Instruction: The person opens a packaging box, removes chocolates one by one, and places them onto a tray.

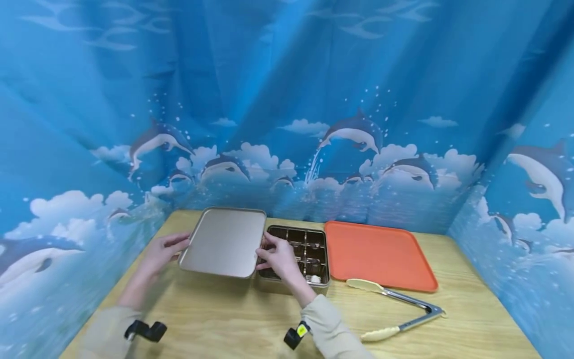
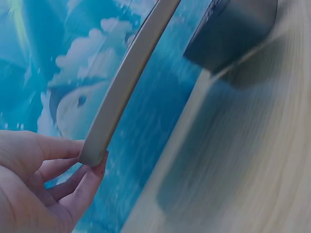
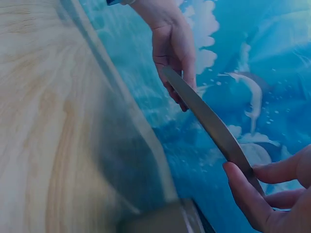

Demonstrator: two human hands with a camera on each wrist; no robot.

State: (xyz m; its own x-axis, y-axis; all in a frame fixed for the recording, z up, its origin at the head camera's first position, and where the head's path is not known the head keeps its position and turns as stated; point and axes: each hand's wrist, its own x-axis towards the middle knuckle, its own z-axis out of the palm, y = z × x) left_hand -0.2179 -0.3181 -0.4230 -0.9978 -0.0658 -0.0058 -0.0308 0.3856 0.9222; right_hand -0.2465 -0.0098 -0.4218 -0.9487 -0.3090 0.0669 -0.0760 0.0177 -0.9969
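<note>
A flat silver metal lid (image 1: 224,242) is held tilted above the table, to the left of an open metal tin (image 1: 273,286). My left hand (image 1: 172,247) grips the lid's left edge and my right hand (image 1: 268,253) pinches its right edge. The tin is split into several small compartments with small items inside. In the left wrist view my fingers (image 2: 73,170) curl around the lid's rim (image 2: 126,80), with the tin (image 2: 233,34) beyond. The right wrist view shows the lid (image 3: 209,119) edge-on between both hands, and my thumb (image 3: 243,194) lies on it.
An orange tray (image 1: 376,254) lies right of the tin. Metal tongs with cream tips (image 1: 399,304) rest in front of the tray. Blue dolphin-print curtains enclose the wooden table (image 1: 215,324) on three sides.
</note>
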